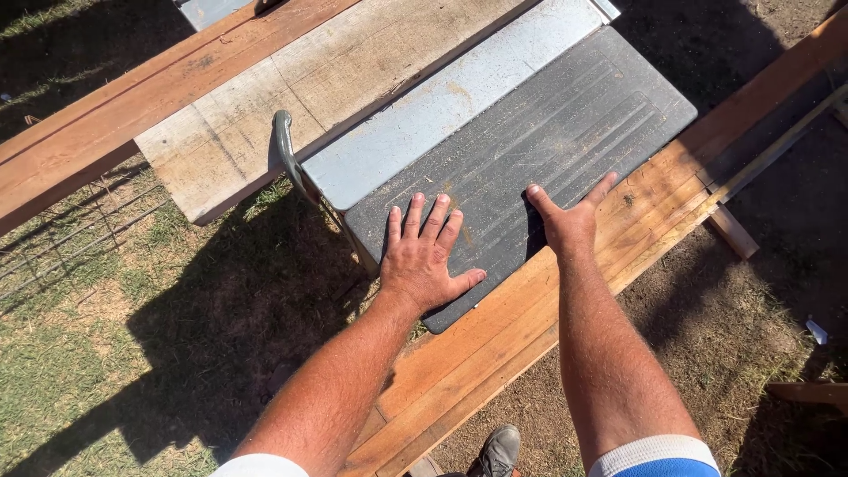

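Left hand point(422, 256) lies flat, fingers spread, on the ribbed dark-grey platform point(565, 124); right hand point(570, 221) rests open on its near right edge. Platform sits across an orange timber plank point(495, 340), apparently outdoors above grass point(79, 353).

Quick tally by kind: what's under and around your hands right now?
Hands: 2, the left hand and the right hand, both flat on the table
Grey saw table: 1
Orange-brown planks: 2, near plank and far plank
Pale weathered board: 1
Curved metal handle: 1
Shoe: 1
Total: 8
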